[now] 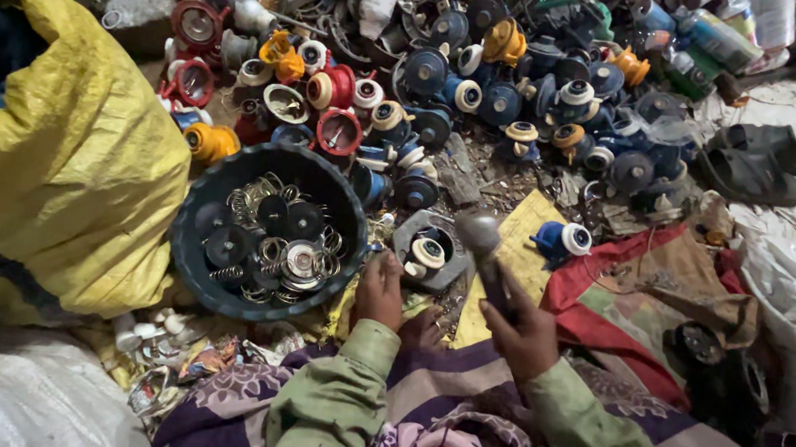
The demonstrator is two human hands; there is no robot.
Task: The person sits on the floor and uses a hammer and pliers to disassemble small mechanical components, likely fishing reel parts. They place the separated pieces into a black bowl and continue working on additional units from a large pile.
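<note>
Hammer work mid-way, by the look of it. Right hand [523, 327] wrapped tight round dark handle of grey metal-headed hammer [481, 239], head raised above flat grey metal base block [431, 250]. Left hand [379, 288] fingers curled, steadying small white-and-black round plastic cap part [428, 253] seated on block at near edge of scrap heap. Round black plastic tub [193, 237] just left of block, part-filled with loose metal springs and discs [275, 243], judged as stripped output so far. Large pile of blue, red and orange capped plastic parts [482, 89] along far edge untouched, so most left. Yellow woven sack [76, 154] bulging at left edge.
</note>
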